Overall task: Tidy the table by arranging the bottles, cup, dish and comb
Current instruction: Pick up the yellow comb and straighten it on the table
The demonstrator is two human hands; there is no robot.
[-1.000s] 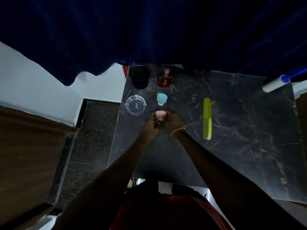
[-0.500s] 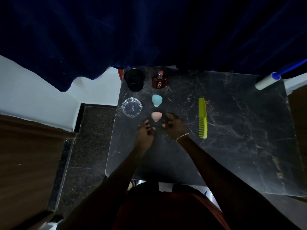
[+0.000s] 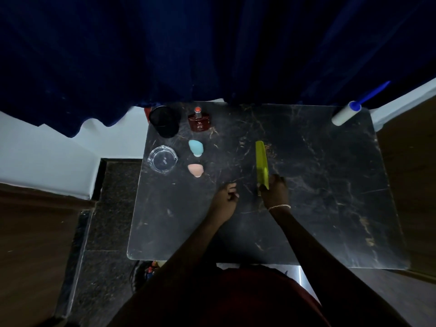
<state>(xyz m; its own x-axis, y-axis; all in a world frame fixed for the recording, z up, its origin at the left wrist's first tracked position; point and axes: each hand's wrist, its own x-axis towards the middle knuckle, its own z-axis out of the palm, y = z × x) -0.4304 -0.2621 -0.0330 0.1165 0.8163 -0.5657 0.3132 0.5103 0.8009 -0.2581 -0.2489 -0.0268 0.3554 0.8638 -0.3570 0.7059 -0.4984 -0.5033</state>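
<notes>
On the dark marble table [image 3: 318, 208] a yellow-green comb [image 3: 261, 161] lies lengthwise, and my right hand [image 3: 274, 192] grips its near end. My left hand [image 3: 224, 199] hovers beside it with fingers loosely curled and nothing in it. At the far left stand a black cup [image 3: 164, 121] and a dark red bottle [image 3: 199, 120]. Nearer me in that corner are a clear glass dish [image 3: 162, 159], a small blue bottle [image 3: 195, 148] and a small pink bottle [image 3: 195, 169], the last two lying in a column below the red bottle.
A white roller with a blue handle [image 3: 346, 113] sits at the table's far right corner. A dark blue curtain [image 3: 212, 48] hangs along the far edge. White wall and dark floor tiles [image 3: 113, 197] lie left of the table.
Both hands let go of the pink bottle, which now lies below the blue one. My right hand moved right and took hold of the comb's near end.
</notes>
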